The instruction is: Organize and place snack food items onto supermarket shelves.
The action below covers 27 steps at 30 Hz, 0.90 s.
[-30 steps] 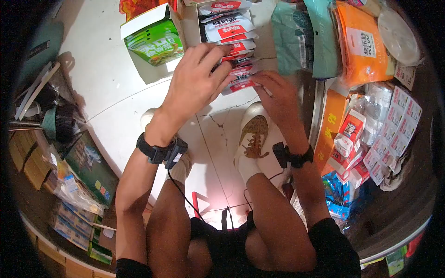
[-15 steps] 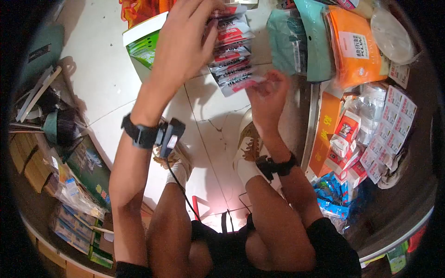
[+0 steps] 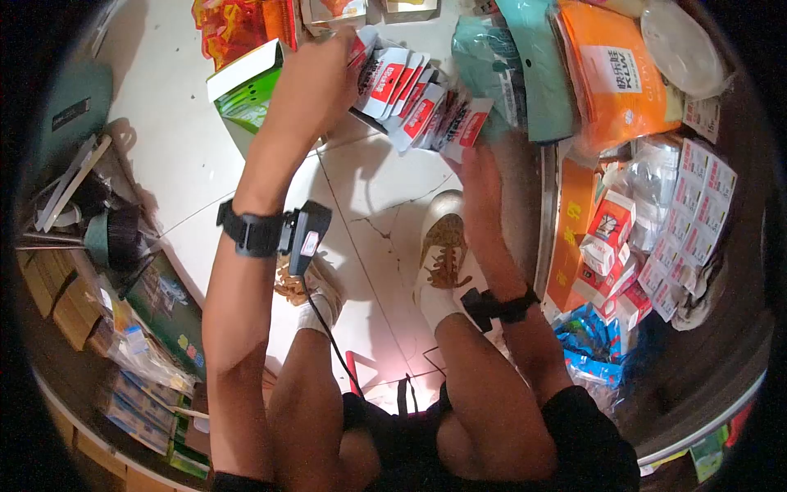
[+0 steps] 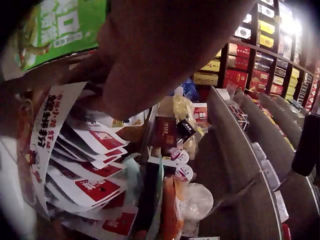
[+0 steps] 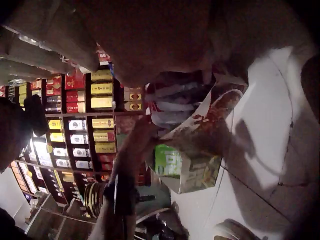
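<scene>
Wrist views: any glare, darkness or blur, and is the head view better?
Head: brightest, but curved and black at the rim, shadows on the floor. Left wrist: dim, left hand underlit, glare at top right. Right wrist: dim, sachets soft, glare at left.

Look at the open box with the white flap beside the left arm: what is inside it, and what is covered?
Green packets sit in the open box. The left arm overlaps one side in the head view; the packets' lower parts and box's bottom are hidden.
</scene>
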Tool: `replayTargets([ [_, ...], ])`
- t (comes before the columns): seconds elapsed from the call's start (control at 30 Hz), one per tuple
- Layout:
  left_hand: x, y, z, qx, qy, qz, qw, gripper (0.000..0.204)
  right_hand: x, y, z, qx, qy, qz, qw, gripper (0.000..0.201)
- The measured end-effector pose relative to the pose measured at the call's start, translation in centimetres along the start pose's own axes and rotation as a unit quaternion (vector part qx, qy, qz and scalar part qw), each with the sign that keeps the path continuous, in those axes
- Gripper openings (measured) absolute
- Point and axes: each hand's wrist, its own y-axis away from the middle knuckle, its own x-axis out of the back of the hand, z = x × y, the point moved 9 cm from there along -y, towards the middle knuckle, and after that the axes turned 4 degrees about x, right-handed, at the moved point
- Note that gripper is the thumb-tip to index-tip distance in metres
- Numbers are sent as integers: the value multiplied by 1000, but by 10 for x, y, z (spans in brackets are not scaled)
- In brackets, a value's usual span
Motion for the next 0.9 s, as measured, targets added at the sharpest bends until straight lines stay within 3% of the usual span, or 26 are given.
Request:
replayTargets([
  [0.03, 8, 9, 3, 25, 61, 22, 998, 27, 2, -4, -5, -7, 7, -2, 1000, 41],
  [0.1, 9, 18, 13, 52, 70, -4, 996, 27, -1, -9, -19, -5, 27, -13, 1000, 44],
  [0.17, 0, 24, 10, 127, 89, -71, 985, 48, -18, -9, -31, -12, 175, -57, 983, 49],
  [0.23, 2, 24, 14, 128, 75, -101, 984, 53, -36, -9, -42, 13, 201, -85, 976, 54],
  [0.3, -2, 25, 12, 128, 62, -131, 981, 57, -44, -13, -42, 11, 149, -85, 985, 56],
  [0.4, -8, 24, -6, 113, 84, -119, 983, 59, -28, -25, -23, -17, 158, -34, 987, 61],
  [0.53, -4, 26, -14, 82, 184, -59, 978, 53, -24, -34, -24, -41, 105, -32, 993, 69],
  [0.6, 0, 27, -9, 79, 232, -41, 969, 49, -46, -28, -37, -18, 224, -107, 968, 84],
  [0.63, -4, 27, -3, 73, 225, -67, 969, 53, -53, -25, -29, -19, 224, -108, 968, 84],
  [0.7, -9, 28, 5, 66, 220, -95, 969, 56, -71, -19, -34, 111, 478, -91, 866, 92],
  [0.77, -8, 25, 11, 50, 192, -95, 975, 60, -72, -22, -39, 120, 439, -110, 884, 103],
  [0.8, -1, 22, 15, 49, 193, -93, 976, 60, -69, -28, -43, 69, 437, -132, 887, 102],
  [0.83, 1, 22, 12, 97, 204, -132, 965, 66, -67, -31, -43, 20, 431, -155, 889, 100],
  [0.87, 0, 26, 7, 145, 216, -171, 950, 72, -64, -32, -51, 21, 431, -155, 889, 100],
  [0.9, 1, 29, 6, 145, 215, -171, 950, 72, -60, -31, -56, 17, 404, -161, 900, 97],
])
